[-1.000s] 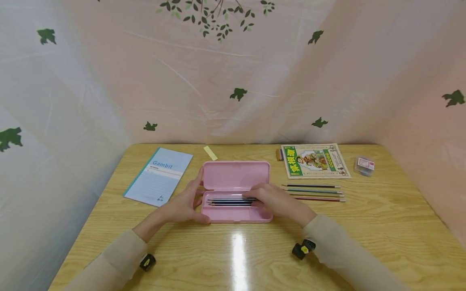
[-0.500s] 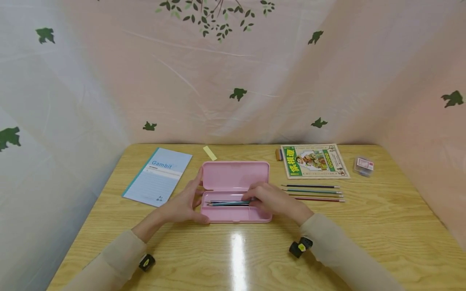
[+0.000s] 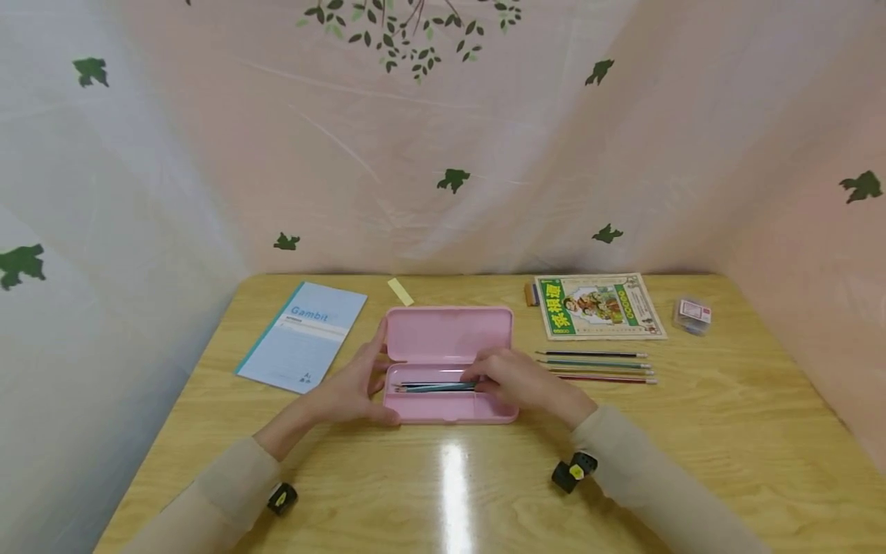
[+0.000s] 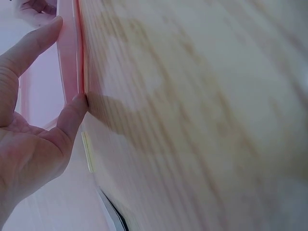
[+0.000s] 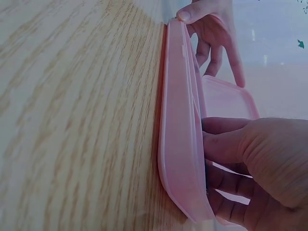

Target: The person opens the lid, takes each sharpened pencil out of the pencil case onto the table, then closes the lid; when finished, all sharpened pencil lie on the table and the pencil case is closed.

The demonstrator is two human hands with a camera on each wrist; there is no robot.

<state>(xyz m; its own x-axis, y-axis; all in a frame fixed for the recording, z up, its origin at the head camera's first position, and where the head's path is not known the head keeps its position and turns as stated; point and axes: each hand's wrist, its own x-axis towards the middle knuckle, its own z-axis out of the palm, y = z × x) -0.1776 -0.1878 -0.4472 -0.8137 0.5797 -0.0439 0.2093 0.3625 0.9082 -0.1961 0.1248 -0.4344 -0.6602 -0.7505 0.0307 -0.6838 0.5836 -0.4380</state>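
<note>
A pink pencil case (image 3: pixel 450 419) lies with its lid (image 3: pixel 450 335) raised in the head view. Several pencils lie in its long rear compartment, a teal pencil (image 3: pixel 436 388) among them at a slight slant. My right hand (image 3: pixel 515 381) reaches in from the right and pinches the teal pencil near its right end; its fingertips are partly hidden by the case wall in the right wrist view. My left hand (image 3: pixel 349 388) spreads around the left end, its thumb (image 5: pixel 184 16) on the front corner and its extended fingers by the lid and side.
Several pencils (image 3: pixel 598 365) lie in a row right of the case. Behind them are an illustrated booklet (image 3: pixel 602 306) and a small orange-and-blue block (image 3: pixel 531 295). A clear small box (image 3: pixel 692 316) stands far right; a notebook (image 3: pixel 301 336) and yellow strip (image 3: pixel 400 292) lie left and behind.
The teal pencil has come into view at the front of the bundle in the compartment, turned slightly. My right hand has shifted a little; my left hand stays at the case's left end.
</note>
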